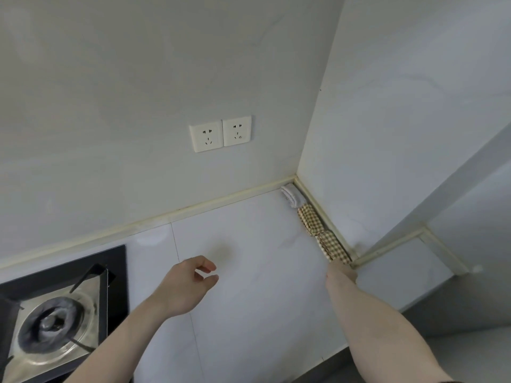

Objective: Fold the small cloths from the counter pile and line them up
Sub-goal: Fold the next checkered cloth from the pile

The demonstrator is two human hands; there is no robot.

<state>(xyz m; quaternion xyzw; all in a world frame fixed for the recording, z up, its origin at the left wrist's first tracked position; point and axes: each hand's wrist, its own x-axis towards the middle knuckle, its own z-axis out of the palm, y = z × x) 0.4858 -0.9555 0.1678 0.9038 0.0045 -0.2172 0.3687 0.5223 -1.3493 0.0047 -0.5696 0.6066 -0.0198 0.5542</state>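
Three folded small cloths lie in a row along the right wall's foot on the white stone counter (243,244): a white-grey folded cloth (292,195) in the corner, then a tan-checked folded cloth (309,219), then a second tan-checked folded cloth (331,247) touching it, tucked against the trim, likely to keep the line straight. The right hand (340,272) reaches the nearest cloth; its fingers are hidden, so its grip is unclear. The left hand (188,283) hovers empty, loosely curled, beside the black gas hob (55,313).
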